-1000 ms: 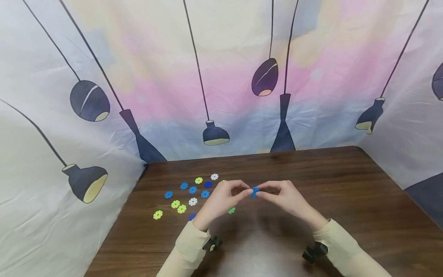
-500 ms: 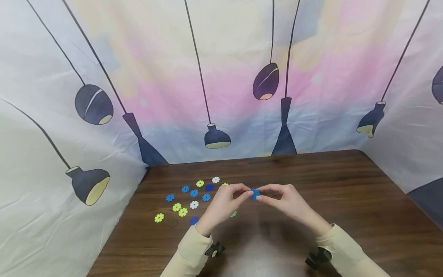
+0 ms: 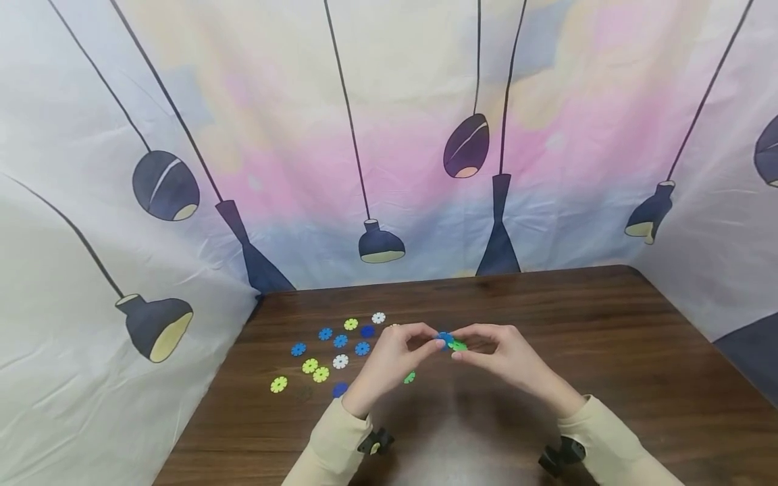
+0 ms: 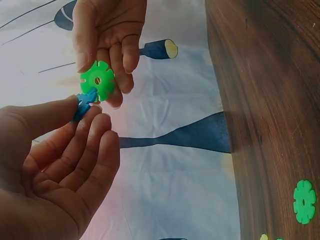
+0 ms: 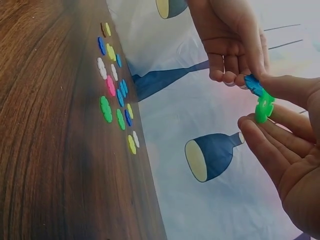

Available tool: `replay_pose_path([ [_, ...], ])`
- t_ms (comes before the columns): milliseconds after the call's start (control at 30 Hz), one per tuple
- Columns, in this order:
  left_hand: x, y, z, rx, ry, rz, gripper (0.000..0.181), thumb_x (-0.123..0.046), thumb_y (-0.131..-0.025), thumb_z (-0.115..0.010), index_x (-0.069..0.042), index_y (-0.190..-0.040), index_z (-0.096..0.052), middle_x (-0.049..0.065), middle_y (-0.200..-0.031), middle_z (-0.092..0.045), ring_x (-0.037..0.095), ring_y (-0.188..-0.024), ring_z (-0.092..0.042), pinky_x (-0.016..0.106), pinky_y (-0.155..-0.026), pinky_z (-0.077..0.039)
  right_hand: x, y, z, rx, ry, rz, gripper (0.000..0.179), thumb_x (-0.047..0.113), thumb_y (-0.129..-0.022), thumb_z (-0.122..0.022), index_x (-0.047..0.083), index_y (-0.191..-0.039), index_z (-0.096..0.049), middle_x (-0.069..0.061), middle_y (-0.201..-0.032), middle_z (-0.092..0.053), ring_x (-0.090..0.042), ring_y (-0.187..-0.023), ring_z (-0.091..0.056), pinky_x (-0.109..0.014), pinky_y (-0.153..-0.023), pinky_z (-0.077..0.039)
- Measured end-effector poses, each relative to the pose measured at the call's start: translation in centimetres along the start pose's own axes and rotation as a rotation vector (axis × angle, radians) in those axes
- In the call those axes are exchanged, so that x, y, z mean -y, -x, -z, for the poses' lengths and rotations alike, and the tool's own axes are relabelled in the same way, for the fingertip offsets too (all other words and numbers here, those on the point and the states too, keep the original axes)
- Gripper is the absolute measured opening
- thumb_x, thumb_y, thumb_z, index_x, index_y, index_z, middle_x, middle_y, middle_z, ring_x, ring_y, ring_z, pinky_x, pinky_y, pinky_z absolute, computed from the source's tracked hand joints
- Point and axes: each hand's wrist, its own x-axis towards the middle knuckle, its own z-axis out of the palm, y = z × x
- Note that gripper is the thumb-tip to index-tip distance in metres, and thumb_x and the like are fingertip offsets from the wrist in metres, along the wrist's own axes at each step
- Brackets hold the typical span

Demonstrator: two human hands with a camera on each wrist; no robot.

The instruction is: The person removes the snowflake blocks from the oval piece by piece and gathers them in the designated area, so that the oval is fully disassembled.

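My left hand [image 3: 392, 361] pinches a blue notched plastic disc [image 4: 82, 106] between thumb and fingertips. Opposite it, my right hand [image 3: 507, 351] holds a green notched disc [image 4: 89, 79] between thumb and fingers. Both discs are up off the table. In the left wrist view the blue disc stands edge-on at the rim of the green one, and the two meet at their notched edges. From the right wrist view the green disc [image 5: 263, 108] shows below the blue disc [image 5: 253, 85]; how deep the notches fit cannot be seen.
On the left of the brown wooden table [image 3: 583, 317] lie several loose notched discs, among them a yellow disc [image 3: 279, 384], a white disc [image 3: 340, 362] and a blue disc [image 3: 298, 349]. A loose green disc [image 3: 410, 376] lies near the left wrist. Behind hangs a lamp-patterned cloth [image 3: 425, 67].
The pieces between the hands have turned, so the green disc now shows beside the blue one in the head view. Both hands stay nearly in place; the head view has shifted slightly.
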Motion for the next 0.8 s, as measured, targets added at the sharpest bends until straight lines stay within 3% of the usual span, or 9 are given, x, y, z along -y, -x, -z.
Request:
replay_pose_path([
  [433, -0.04, 0.38, -0.6, 0.034, 0.052, 0.003, 0.012, -0.026, -0.097, -0.071, -0.015, -0.099, -0.075, 0.0, -0.091, -0.073, 0.008, -0.073, -0.063, 0.026, -0.066, -0.053, 0.15, 0.29, -0.05, 0.02, -0.015, 0.043, 0.022, 0.023, -0.09, -0.078, 0.02, -0.112, -0.075, 0.006, -0.104, -0.074, -0.014, -0.094, -0.071, -0.033, -0.079, -0.058],
  [667, -0.29, 0.37, -0.63, 0.029, 0.049, -0.021, 0.013, -0.026, -0.098, -0.069, -0.014, -0.099, -0.075, -0.002, -0.088, -0.071, 0.018, -0.071, -0.062, 0.025, -0.063, -0.05, 0.47, 0.35, 0.01, 0.018, -0.028, 0.037, 0.023, 0.022, -0.09, -0.078, 0.019, -0.112, -0.075, 0.006, -0.105, -0.074, -0.014, -0.094, -0.071, -0.035, -0.079, -0.058],
  [800, -0.37, 0.42, -0.55, 0.023, 0.037, -0.014, 0.012, -0.026, -0.098, -0.068, -0.015, -0.098, -0.075, 0.0, -0.086, -0.071, 0.012, -0.068, -0.058, 0.024, -0.061, -0.047, 0.58, 0.37, -0.07, 0.026, -0.04, 0.038, 0.023, 0.022, -0.09, -0.078, 0.018, -0.112, -0.075, 0.005, -0.105, -0.074, -0.015, -0.094, -0.071, -0.034, -0.078, -0.058],
])
